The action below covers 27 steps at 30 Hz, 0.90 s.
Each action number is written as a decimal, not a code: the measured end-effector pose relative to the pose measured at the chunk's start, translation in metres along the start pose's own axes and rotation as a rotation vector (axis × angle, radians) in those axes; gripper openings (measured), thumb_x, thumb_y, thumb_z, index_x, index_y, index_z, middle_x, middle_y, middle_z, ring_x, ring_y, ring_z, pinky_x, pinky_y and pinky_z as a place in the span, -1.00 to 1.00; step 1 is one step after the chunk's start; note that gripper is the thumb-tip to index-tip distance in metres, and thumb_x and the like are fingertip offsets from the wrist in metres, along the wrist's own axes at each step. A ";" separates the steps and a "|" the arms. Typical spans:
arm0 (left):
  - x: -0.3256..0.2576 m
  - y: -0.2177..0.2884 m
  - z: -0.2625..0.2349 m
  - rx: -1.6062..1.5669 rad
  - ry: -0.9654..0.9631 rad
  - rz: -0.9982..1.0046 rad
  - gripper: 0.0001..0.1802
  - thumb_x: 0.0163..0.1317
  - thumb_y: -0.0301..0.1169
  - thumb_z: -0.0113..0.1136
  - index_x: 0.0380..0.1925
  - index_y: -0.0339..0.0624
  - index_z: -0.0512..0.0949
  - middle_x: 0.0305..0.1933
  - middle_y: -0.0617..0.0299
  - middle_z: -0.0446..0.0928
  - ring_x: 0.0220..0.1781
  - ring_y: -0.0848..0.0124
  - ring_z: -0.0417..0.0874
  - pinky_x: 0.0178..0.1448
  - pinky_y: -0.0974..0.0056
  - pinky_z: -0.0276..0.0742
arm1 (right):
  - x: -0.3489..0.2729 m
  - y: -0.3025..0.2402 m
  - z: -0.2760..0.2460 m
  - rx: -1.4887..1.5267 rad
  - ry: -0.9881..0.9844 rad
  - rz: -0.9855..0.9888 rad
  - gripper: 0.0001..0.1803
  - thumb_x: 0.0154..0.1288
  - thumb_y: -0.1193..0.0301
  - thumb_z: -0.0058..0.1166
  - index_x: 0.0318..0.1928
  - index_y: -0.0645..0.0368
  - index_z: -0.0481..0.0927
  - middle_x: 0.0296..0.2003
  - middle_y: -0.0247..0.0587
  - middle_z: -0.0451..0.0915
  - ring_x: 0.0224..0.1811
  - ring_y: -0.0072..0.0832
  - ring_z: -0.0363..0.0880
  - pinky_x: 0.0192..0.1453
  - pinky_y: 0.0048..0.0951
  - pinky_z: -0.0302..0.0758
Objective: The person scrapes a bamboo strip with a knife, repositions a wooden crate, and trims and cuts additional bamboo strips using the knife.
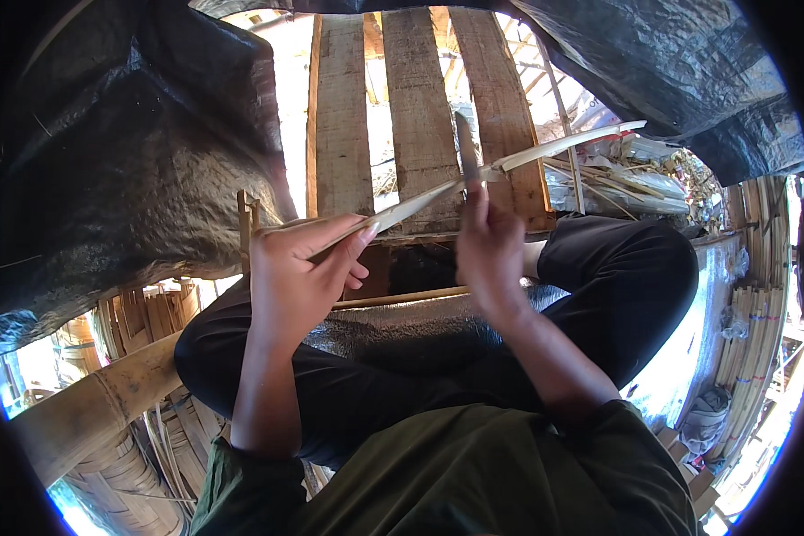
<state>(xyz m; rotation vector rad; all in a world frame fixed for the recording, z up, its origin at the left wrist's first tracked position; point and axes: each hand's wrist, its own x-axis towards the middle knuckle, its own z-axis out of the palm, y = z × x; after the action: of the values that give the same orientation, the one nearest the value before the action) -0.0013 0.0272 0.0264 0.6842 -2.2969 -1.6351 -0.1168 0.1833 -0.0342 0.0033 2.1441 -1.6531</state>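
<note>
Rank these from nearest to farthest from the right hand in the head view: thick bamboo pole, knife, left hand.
1. Knife: gripped in the right hand.
2. Left hand: to its left.
3. Thick bamboo pole: lower left.

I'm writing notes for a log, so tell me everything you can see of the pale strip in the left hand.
The pale strip is long, thin and cream-coloured, and looks like split bamboo or wood. The left hand grips its near end; from there it slants away to the right, above the wooden slats. The knife in the right hand crosses it partway, where it looks ragged. Beyond, it bends slightly. Whether the blade bites in is unclear.
</note>
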 end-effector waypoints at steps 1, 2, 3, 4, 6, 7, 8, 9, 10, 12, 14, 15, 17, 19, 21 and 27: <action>0.001 0.001 0.001 -0.002 0.015 0.004 -0.80 0.28 -0.56 0.31 -0.13 -0.45 0.69 -0.38 0.06 0.70 -0.51 0.49 0.71 -0.51 0.47 0.60 | 0.000 0.002 -0.001 -0.002 -0.001 -0.001 -0.38 0.59 0.16 -0.11 -0.61 0.32 0.51 -0.78 -0.42 0.33 -0.68 -0.70 0.15 -0.62 -0.38 0.12; 0.002 -0.001 -0.001 -0.003 0.014 0.004 -0.80 0.28 -0.56 0.31 -0.13 -0.45 0.69 -0.38 0.06 0.70 -0.51 0.49 0.71 -0.51 0.47 0.60 | -0.003 -0.005 0.000 -0.060 -0.039 -0.022 -0.38 0.59 0.16 -0.11 -0.63 0.30 0.49 -0.78 -0.43 0.31 -0.68 -0.71 0.14 -0.62 -0.38 0.11; 0.003 -0.003 -0.004 -0.002 0.017 -0.002 -0.80 0.28 -0.54 0.32 -0.13 -0.42 0.69 -0.39 0.06 0.71 -0.50 0.48 0.72 -0.51 0.46 0.61 | -0.006 -0.013 0.001 -0.116 -0.076 -0.042 -0.38 0.59 0.17 -0.10 -0.64 0.29 0.48 -0.79 -0.44 0.30 -0.68 -0.72 0.14 -0.63 -0.37 0.09; 0.003 -0.005 -0.006 -0.001 0.020 -0.009 -0.81 0.28 -0.52 0.33 -0.14 -0.39 0.70 -0.40 0.06 0.72 -0.49 0.47 0.74 -0.52 0.45 0.62 | -0.007 -0.016 0.001 -0.173 -0.114 -0.063 -0.37 0.59 0.18 -0.10 -0.66 0.27 0.46 -0.79 -0.44 0.29 -0.68 -0.72 0.13 -0.64 -0.36 0.07; 0.000 -0.001 -0.001 0.003 0.014 -0.002 -0.80 0.28 -0.51 0.33 -0.13 -0.39 0.70 -0.40 0.06 0.72 -0.49 0.47 0.74 -0.51 0.45 0.62 | 0.000 -0.011 -0.003 -0.076 -0.041 0.068 -0.38 0.58 0.19 -0.08 -0.66 0.29 0.45 -0.80 -0.39 0.28 -0.68 -0.70 0.13 -0.63 -0.34 0.09; -0.001 0.000 0.000 0.008 0.007 0.003 -0.80 0.28 -0.51 0.33 -0.13 -0.39 0.70 -0.39 0.06 0.72 -0.49 0.47 0.74 -0.51 0.45 0.62 | 0.000 -0.007 0.000 -0.066 -0.005 0.017 -0.39 0.58 0.18 -0.08 -0.65 0.29 0.46 -0.80 -0.38 0.28 -0.68 -0.70 0.13 -0.63 -0.34 0.09; -0.001 0.001 0.002 0.003 0.005 0.005 -0.80 0.28 -0.51 0.33 -0.13 -0.39 0.70 -0.39 0.06 0.72 -0.49 0.47 0.74 -0.51 0.45 0.62 | -0.002 -0.006 0.002 -0.060 0.033 -0.034 -0.39 0.57 0.18 -0.08 -0.65 0.30 0.46 -0.79 -0.37 0.28 -0.68 -0.69 0.13 -0.62 -0.34 0.10; 0.000 0.001 0.003 0.005 0.007 -0.015 -0.80 0.28 -0.51 0.33 -0.13 -0.39 0.70 -0.39 0.06 0.72 -0.49 0.47 0.74 -0.50 0.45 0.63 | -0.013 -0.011 0.007 -0.164 -0.041 -0.132 -0.39 0.58 0.18 -0.09 -0.65 0.26 0.46 -0.79 -0.41 0.28 -0.66 -0.70 0.12 -0.61 -0.36 0.11; 0.001 0.002 0.005 0.007 0.009 -0.033 -0.79 0.28 -0.51 0.33 -0.13 -0.40 0.70 -0.39 0.07 0.72 -0.49 0.47 0.74 -0.50 0.45 0.63 | -0.014 -0.011 0.004 -0.167 -0.036 -0.133 -0.39 0.58 0.18 -0.09 -0.65 0.26 0.46 -0.79 -0.41 0.28 -0.66 -0.70 0.12 -0.61 -0.36 0.11; 0.000 -0.005 -0.001 0.000 0.010 -0.044 -0.79 0.28 -0.50 0.33 -0.13 -0.39 0.70 -0.39 0.07 0.72 -0.49 0.47 0.74 -0.49 0.45 0.63 | -0.015 -0.012 0.007 -0.179 -0.124 -0.149 -0.41 0.59 0.19 -0.09 -0.62 0.27 0.47 -0.78 -0.38 0.29 -0.64 -0.70 0.14 -0.59 -0.35 0.14; -0.001 -0.005 -0.001 -0.016 0.003 -0.049 -0.79 0.28 -0.50 0.34 -0.13 -0.39 0.70 -0.38 0.08 0.72 -0.48 0.47 0.74 -0.49 0.45 0.64 | -0.009 -0.019 -0.001 -0.093 -0.125 0.060 -0.44 0.59 0.19 -0.10 -0.55 0.32 0.52 -0.77 -0.29 0.30 -0.62 -0.67 0.17 -0.57 -0.31 0.19; -0.001 -0.001 0.002 -0.011 0.001 -0.037 -0.79 0.28 -0.50 0.34 -0.13 -0.39 0.70 -0.38 0.08 0.72 -0.48 0.47 0.74 -0.49 0.45 0.64 | -0.011 -0.018 0.001 -0.108 -0.073 0.030 -0.44 0.59 0.18 -0.11 -0.54 0.33 0.52 -0.75 -0.30 0.31 -0.62 -0.67 0.18 -0.56 -0.32 0.19; 0.000 0.001 0.004 -0.006 -0.002 -0.024 -0.79 0.28 -0.50 0.34 -0.12 -0.38 0.70 -0.37 0.09 0.72 -0.48 0.48 0.74 -0.49 0.45 0.65 | -0.019 -0.010 0.015 -0.089 -0.067 -0.063 -0.42 0.59 0.15 -0.11 -0.54 0.32 0.53 -0.73 -0.39 0.34 -0.60 -0.69 0.18 -0.56 -0.38 0.19; 0.002 -0.001 0.000 0.007 0.009 -0.035 -0.79 0.27 -0.50 0.34 -0.13 -0.38 0.70 -0.37 0.08 0.73 -0.48 0.46 0.74 -0.48 0.44 0.65 | -0.015 -0.010 0.002 -0.123 -0.076 -0.042 -0.41 0.59 0.15 -0.11 -0.56 0.32 0.51 -0.74 -0.40 0.34 -0.60 -0.70 0.19 -0.56 -0.39 0.18; -0.001 -0.001 -0.002 0.044 0.012 0.002 -0.80 0.27 -0.50 0.34 -0.13 -0.37 0.71 -0.36 0.07 0.73 -0.48 0.46 0.75 -0.48 0.44 0.65 | -0.003 -0.023 -0.012 -0.069 -0.078 0.183 -0.38 0.59 0.14 -0.11 -0.61 0.31 0.48 -0.77 -0.38 0.30 -0.61 -0.72 0.20 -0.56 -0.40 0.18; -0.002 -0.003 -0.004 0.176 0.014 0.126 -0.81 0.25 -0.53 0.34 -0.14 -0.30 0.72 -0.39 0.11 0.74 -0.48 0.49 0.75 -0.47 0.45 0.66 | -0.006 -0.009 -0.007 -0.098 -0.072 0.012 -0.32 0.58 0.12 -0.09 -0.70 0.30 0.39 -0.80 -0.40 0.27 -0.69 -0.72 0.15 -0.64 -0.39 0.11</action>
<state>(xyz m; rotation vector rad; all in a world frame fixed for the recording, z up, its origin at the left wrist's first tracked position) 0.0028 0.0245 0.0253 0.5717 -2.4405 -1.3825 -0.1154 0.1886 -0.0227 -0.0723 2.1638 -1.5169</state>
